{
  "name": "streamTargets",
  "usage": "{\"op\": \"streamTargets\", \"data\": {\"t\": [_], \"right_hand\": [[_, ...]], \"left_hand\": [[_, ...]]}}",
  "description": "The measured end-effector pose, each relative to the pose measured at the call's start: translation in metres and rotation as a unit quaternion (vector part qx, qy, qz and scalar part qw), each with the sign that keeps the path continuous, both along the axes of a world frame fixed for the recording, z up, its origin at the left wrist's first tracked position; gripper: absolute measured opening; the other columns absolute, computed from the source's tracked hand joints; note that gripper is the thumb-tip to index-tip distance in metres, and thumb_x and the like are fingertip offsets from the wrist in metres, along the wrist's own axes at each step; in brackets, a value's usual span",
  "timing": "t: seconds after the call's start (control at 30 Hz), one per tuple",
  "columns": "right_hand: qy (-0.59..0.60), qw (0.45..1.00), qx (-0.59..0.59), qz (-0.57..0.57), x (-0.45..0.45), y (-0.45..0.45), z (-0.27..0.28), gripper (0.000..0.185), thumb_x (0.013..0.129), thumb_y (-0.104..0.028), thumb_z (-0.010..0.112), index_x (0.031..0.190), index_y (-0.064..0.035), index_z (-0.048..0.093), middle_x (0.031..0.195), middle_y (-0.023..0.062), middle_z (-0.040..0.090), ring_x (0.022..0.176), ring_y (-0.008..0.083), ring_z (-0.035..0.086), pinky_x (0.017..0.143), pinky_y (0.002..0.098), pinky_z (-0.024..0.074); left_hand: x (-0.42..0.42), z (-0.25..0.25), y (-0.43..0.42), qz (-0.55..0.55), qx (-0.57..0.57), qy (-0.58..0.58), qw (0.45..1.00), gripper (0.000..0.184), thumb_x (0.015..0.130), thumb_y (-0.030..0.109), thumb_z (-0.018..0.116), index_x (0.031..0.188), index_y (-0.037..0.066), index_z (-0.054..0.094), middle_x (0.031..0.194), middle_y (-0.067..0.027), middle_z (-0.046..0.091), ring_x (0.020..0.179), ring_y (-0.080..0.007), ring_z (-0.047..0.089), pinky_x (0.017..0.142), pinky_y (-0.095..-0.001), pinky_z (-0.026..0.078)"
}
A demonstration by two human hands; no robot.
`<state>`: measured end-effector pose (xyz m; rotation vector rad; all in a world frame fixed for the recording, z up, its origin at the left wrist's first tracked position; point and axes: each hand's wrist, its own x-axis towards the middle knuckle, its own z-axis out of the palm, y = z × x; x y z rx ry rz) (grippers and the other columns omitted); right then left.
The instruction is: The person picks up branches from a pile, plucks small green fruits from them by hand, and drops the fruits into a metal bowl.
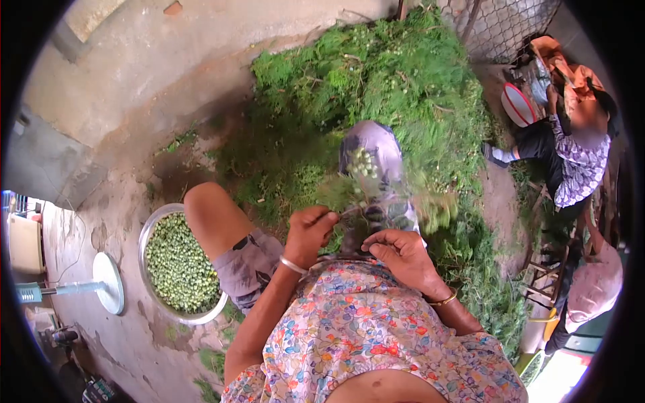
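A feathery green sprig (pixel 366 188) with pale green, berry-like cones is partly smeared by motion above my knee. My left hand (pixel 309 232), with a silvery bangle at the wrist, is closed, its fingertips on the sprig's stem. To the right, my right hand (pixel 403 258) wears a gold bangle. Its thumb and forefinger are pinched close together below the sprig; whatever lies between them is too small to make out. A metal basin (pixel 144 248) full of small green cones (pixel 178 265) stands left of my bent leg.
A large heap of cut green branches (pixel 376 74) lies ahead, along the wall (pixel 188 40), and down the right side. A pale blue stand with a round base (pixel 107 283) lies at left. Two people (pixel 581 161) sit at right near a red-rimmed tub (pixel 518 105).
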<state>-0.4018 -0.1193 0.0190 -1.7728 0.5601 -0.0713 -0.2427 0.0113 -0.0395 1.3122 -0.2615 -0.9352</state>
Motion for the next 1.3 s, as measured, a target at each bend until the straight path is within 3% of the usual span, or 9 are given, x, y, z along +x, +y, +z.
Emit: {"op": "streamTargets", "data": {"t": [0.2,0.33,0.43,0.67,0.7,0.87,0.93,1.23,1.3], "right_hand": [[-0.074,0.994,0.041,-0.075,0.039,0.001,0.017,0.031,0.094,-0.019,0.056,0.106,0.0092,0.058,0.09,0.0114,0.068,0.081,0.0137,0.063,0.073,0.0266,0.0524],[-0.183,0.976,0.05,-0.108,0.075,0.003,0.028,0.025,0.091,-0.019,0.061,0.084,0.0054,0.056,0.071,0.005,0.062,0.067,0.0079,0.056,0.057,0.0236,0.0472],[-0.221,0.968,0.053,-0.106,0.09,0.004,0.022,0.024,0.086,-0.012,0.065,0.069,0.0003,0.052,0.059,-0.0044,0.045,0.057,0.0029,0.036,0.045,0.0226,0.0312],[-0.22,0.964,0.084,-0.121,0.095,-0.012,0.015,0.012,0.087,-0.003,0.058,0.075,-0.0014,0.056,0.066,-0.0031,0.053,0.059,0.0031,0.044,0.048,0.0225,0.0375],[-0.223,0.943,0.205,-0.138,0.096,-0.004,0.029,0.012,0.088,-0.001,0.054,0.077,-0.0004,0.056,0.068,-0.0002,0.055,0.057,0.0056,0.047,0.05,0.0247,0.0415],[-0.227,0.927,0.274,-0.116,0.09,-0.015,0.025,0.01,0.089,0.001,0.051,0.08,0.0009,0.056,0.068,0.0025,0.055,0.052,0.0095,0.047,0.052,0.0262,0.0431],[-0.201,0.931,0.288,-0.102,0.084,-0.015,0.025,0.008,0.088,0.001,0.051,0.083,0.0013,0.058,0.069,0.0024,0.056,0.053,0.009,0.048,0.05,0.0254,0.0424],[-0.169,0.961,0.188,-0.11,0.068,-0.019,-0.006,0.007,0.086,0.0,0.056,0.079,-0.0004,0.058,0.064,-0.0019,0.053,0.054,0.0049,0.047,0.045,0.0227,0.0374],[-0.144,0.983,0.064,-0.092,0.062,-0.021,-0.015,0.006,0.085,-0.002,0.057,0.079,-0.0005,0.058,0.064,-0.0021,0.051,0.053,0.0044,0.045,0.046,0.0221,0.0383]], "left_hand": [[0.002,0.049,0.004,0.109,-0.15,0.029,0.982,0.02,0.089,0.012,0.06,0.074,0.001,0.053,0.061,-0.0023,0.046,0.05,-0.0103,0.041,0.047,-0.0274,0.036],[-0.014,0.064,-0.009,0.15,-0.22,0.012,0.964,0.017,0.089,0.012,0.06,0.077,0.001,0.055,0.062,-0.004,0.051,0.053,-0.0122,0.047,0.052,-0.0289,0.041],[-0.021,0.063,-0.017,0.16,-0.214,-0.031,0.963,0.018,0.091,0.012,0.057,0.079,-0.002,0.061,0.068,-0.0026,0.06,0.057,-0.0074,0.05,0.053,-0.0222,0.04],[-0.028,0.037,-0.02,0.039,-0.144,0.015,0.989,0.02,0.091,0.011,0.057,0.086,-0.006,0.066,0.078,-0.0038,0.065,0.069,-0.01,0.058,0.065,-0.0234,0.047],[-0.028,0.039,-0.015,0.006,-0.13,0.029,0.991,0.022,0.091,0.013,0.057,0.091,-0.007,0.066,0.08,-0.007,0.067,0.07,-0.0118,0.06,0.066,-0.0258,0.049],[-0.01,0.021,0.011,0.068,-0.054,0.003,0.996,0.021,0.09,0.013,0.058,0.092,-0.007,0.065,0.08,-0.0096,0.066,0.068,-0.0158,0.063,0.066,-0.0292,0.052],[-0.003,0.023,0.018,0.183,-0.148,0.082,0.968,0.02,0.09,0.015,0.06,0.094,-0.004,0.065,0.083,-0.0063,0.065,0.065,-0.0125,0.059,0.064,-0.0275,0.05],[-0.005,0.03,0.03,0.156,-0.196,0.032,0.967,0.033,0.092,0.025,0.057,0.094,-0.007,0.063,0.084,-0.0105,0.064,0.067,-0.0138,0.057,0.058,-0.029,0.051],[-0.008,0.038,0.028,0.128,-0.146,0.02,0.981,0.034,0.086,0.023,0.066,0.097,-0.009,0.062,0.076,-0.0063,0.061,0.062,-0.0089,0.053,0.055,-0.0243,0.045]]}}
